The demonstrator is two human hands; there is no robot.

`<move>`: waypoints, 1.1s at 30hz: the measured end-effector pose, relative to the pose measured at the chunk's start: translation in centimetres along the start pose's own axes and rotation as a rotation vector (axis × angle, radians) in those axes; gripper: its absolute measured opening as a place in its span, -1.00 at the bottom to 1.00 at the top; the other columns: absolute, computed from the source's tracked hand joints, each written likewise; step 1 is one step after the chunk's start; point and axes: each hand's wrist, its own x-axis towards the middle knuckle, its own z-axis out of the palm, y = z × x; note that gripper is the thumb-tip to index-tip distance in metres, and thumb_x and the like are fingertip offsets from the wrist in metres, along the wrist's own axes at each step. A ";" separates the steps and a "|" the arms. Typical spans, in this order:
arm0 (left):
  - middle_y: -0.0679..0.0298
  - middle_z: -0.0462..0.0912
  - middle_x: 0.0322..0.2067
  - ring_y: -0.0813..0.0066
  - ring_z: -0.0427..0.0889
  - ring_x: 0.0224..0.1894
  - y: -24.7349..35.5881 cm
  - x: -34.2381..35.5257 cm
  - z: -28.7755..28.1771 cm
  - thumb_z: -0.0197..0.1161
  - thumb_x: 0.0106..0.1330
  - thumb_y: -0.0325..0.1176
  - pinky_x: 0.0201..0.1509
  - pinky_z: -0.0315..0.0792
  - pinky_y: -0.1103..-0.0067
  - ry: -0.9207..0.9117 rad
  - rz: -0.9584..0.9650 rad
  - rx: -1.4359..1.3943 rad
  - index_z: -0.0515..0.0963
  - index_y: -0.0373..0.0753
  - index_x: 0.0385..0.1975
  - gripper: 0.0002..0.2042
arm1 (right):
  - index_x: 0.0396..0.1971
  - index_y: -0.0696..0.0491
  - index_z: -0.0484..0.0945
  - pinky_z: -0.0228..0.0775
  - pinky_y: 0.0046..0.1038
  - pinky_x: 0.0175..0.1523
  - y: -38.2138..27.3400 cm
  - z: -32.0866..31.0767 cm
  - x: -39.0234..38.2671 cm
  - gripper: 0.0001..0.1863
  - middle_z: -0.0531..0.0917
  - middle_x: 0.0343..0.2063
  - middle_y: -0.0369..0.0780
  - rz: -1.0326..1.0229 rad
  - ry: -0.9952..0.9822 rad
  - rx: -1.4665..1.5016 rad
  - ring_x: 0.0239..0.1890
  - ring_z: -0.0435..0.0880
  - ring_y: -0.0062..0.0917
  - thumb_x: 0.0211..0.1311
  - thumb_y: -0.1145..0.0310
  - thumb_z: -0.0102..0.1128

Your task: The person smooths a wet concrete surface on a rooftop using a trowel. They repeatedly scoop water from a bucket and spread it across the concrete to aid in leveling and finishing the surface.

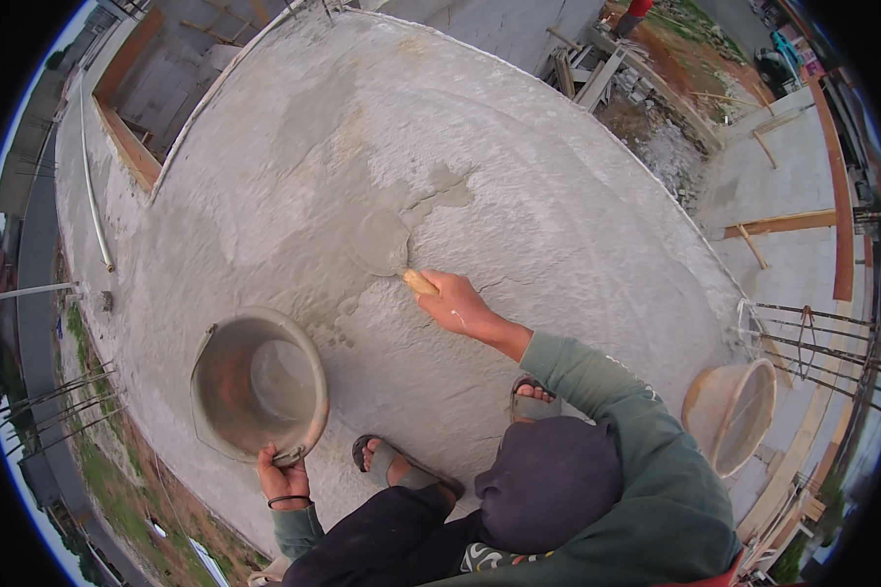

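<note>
My right hand (456,305) is wrapped round the wooden handle of a trowel (380,245). The rounded blade, coated in grey cement, lies flat or nearly so on a wet patch of cement (308,230). Down to the left, my left hand (284,481) grips the near rim of a cement-smeared bucket (227,377), by the handle's fixing. The bucket is tilted, and a little pale, watery stuff shows at its bottom. Both sandalled feet are on the rough concrete slab (529,225), just right of the bucket.
A second bucket (700,406), pale and stained, stands at the slab's right edge near protruding steel bars (817,338). A wood-framed opening (122,127) cuts into the slab at the far left. A pipe (93,196) lies on the left. Beyond the right edge the ground drops, with timber (597,80) and rubble.
</note>
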 end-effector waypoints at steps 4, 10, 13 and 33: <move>0.19 0.66 -0.12 0.25 0.67 -0.08 -0.2 0.7 0.5 0.17 0.24 -0.47 0.01 0.64 0.23 -0.028 -0.022 -0.023 0.51 -0.28 -0.09 -0.76 | -0.23 0.18 0.55 0.35 -0.37 -0.36 1.0 -1.4 -1.2 -0.74 0.58 -0.51 -0.20 0.035 -0.199 -0.032 -0.49 0.51 -0.54 0.22 0.29 0.17; 0.20 0.66 -0.11 0.25 0.67 -0.06 -0.5 0.5 1.7 0.15 0.25 -0.47 0.02 0.63 0.22 -0.032 -0.020 0.027 0.52 -0.27 -0.08 -0.76 | -0.17 0.15 0.60 0.33 -0.38 -0.36 1.6 -4.5 -0.9 -0.70 0.61 -0.51 -0.21 0.086 0.013 0.009 -0.49 0.50 -0.56 0.19 0.27 0.19; 0.19 0.65 -0.10 0.24 0.66 -0.05 -0.6 0.1 2.5 0.14 0.26 -0.47 0.03 0.62 0.21 -0.064 -0.032 0.029 0.50 -0.28 -0.08 -0.76 | -0.04 0.13 0.61 0.31 -0.46 -0.40 1.9 -6.3 -1.4 -0.64 0.54 -0.53 -0.29 0.058 -0.117 -0.088 -0.53 0.44 -0.64 0.20 0.30 0.16; 0.23 0.65 -0.15 0.25 0.66 -0.06 -0.9 0.6 2.2 0.13 0.26 -0.47 0.03 0.62 0.17 -0.059 -0.073 0.074 0.50 -0.28 -0.14 -0.81 | 0.00 0.16 0.65 0.13 -0.61 -0.61 2.9 -13.0 -1.8 -0.55 0.51 -0.59 -0.37 0.159 -0.195 -0.021 -0.67 0.35 -0.74 0.05 0.40 0.17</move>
